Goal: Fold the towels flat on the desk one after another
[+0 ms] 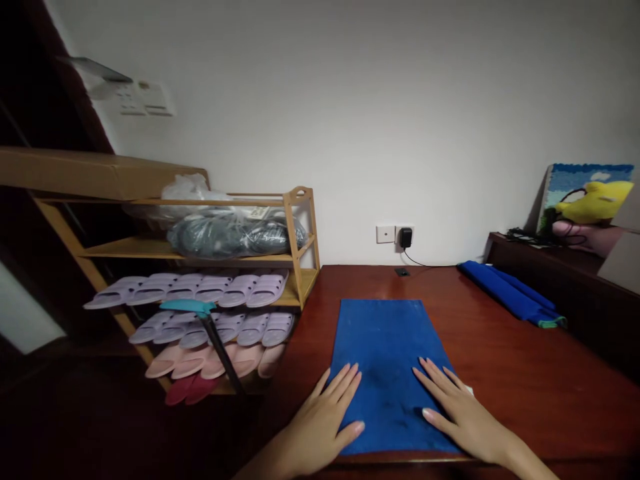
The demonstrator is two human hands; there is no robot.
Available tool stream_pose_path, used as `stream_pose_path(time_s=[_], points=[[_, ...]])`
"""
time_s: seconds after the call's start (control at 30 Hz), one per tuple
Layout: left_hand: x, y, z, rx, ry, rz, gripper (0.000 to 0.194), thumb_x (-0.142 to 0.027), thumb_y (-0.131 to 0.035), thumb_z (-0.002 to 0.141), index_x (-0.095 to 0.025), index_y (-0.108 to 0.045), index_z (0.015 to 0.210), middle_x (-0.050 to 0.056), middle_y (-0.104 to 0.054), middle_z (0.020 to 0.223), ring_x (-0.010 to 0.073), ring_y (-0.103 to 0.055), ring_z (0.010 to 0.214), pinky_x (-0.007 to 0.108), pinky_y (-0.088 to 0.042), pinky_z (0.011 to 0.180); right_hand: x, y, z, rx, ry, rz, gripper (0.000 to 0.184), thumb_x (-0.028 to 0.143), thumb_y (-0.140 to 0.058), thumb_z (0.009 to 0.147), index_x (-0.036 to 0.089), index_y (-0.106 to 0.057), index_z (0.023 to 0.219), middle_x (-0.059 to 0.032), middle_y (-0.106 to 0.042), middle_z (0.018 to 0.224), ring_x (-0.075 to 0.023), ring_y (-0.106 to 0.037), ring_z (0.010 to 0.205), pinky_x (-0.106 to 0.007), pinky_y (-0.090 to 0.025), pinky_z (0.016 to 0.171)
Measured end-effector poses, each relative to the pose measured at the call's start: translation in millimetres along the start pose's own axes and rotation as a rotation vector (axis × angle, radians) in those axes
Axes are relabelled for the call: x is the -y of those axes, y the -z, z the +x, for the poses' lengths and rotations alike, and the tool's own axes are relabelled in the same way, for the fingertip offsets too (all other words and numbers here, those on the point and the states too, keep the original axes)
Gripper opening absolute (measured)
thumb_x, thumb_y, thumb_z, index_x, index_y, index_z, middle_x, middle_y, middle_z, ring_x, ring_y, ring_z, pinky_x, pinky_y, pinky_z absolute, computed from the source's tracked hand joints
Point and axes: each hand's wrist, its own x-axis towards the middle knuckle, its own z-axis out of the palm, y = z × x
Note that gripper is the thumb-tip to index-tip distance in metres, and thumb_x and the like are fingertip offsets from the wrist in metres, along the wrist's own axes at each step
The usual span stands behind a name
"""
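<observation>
A blue cloth (385,340) lies flat in a rectangle on the dark red wooden table (510,360), near its front edge. My left hand (320,417) rests flat on the cloth's near left corner, fingers stretched out and apart. My right hand (457,410) lies flat on the near right part of the cloth, fingers spread as well. Neither hand holds anything. A small white corner (469,390) peeks out beside my right hand.
A folded blue fabric bundle (513,293) lies at the table's right. A wooden shoe rack (300,247) with several slippers (210,290) stands left of the table. A charger (405,237) is plugged into the wall socket behind. A raised dark ledge (565,273) carries a yellow plush (595,200).
</observation>
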Motion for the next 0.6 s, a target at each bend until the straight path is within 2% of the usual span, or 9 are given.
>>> stream_pose_path(time_s=[0.07,0.13,0.3,0.47,0.6], points=[[-2,0.4,-5,0.010,0.016,-0.016,0.066,-0.056,-0.035,0.092,-0.039,0.000,0.145,-0.004,-0.009,0.152,0.0225,-0.014,0.140,0.047,-0.018,0.114,-1,-1,-2,-0.007,-0.044,0.054,0.059,0.061,-0.029,0.089,0.044,-0.014,0.143,0.0102,-0.006,0.152,-0.0214,-0.009,0.140,-0.047,-0.016,0.114],[-4,-0.8,0,-0.023,0.052,-0.019,0.065,-0.056,-0.032,0.093,-0.037,0.001,0.146,-0.003,-0.008,0.153,0.0220,-0.012,0.140,0.046,-0.019,0.114,-2,-6,4,-0.072,-0.109,0.068,0.063,0.063,-0.029,0.088,0.040,-0.016,0.145,0.0077,-0.005,0.153,-0.0217,-0.009,0.140,-0.044,-0.018,0.114],[-1,-8.3,51,-0.081,0.088,0.011,0.064,-0.056,-0.021,0.095,-0.024,-0.006,0.148,0.004,-0.007,0.154,0.0230,-0.007,0.141,0.047,-0.017,0.113,-2,-25,45,-0.207,-0.245,-0.092,0.080,0.073,-0.026,0.082,0.025,-0.023,0.146,-0.0046,-0.012,0.154,-0.0267,-0.004,0.141,-0.047,-0.012,0.115],[33,-11.7,91,-0.055,0.092,0.087,0.065,-0.060,-0.019,0.093,-0.025,-0.017,0.147,0.005,-0.017,0.153,0.0242,-0.009,0.141,0.050,-0.011,0.113,-3,-32,90,-0.198,-0.250,-0.180,0.083,0.076,-0.020,0.081,0.024,-0.025,0.146,-0.0066,-0.015,0.153,-0.0297,-0.001,0.141,-0.048,-0.010,0.113],[65,1.1,109,-0.059,0.114,0.124,0.066,-0.061,-0.018,0.092,-0.023,-0.021,0.147,0.005,-0.018,0.153,0.0222,-0.012,0.141,0.048,-0.012,0.112,-2,-20,132,-0.170,-0.237,-0.192,0.085,0.076,-0.015,0.081,0.022,-0.024,0.146,-0.0086,-0.015,0.154,-0.0289,-0.001,0.141,-0.045,-0.007,0.113]])
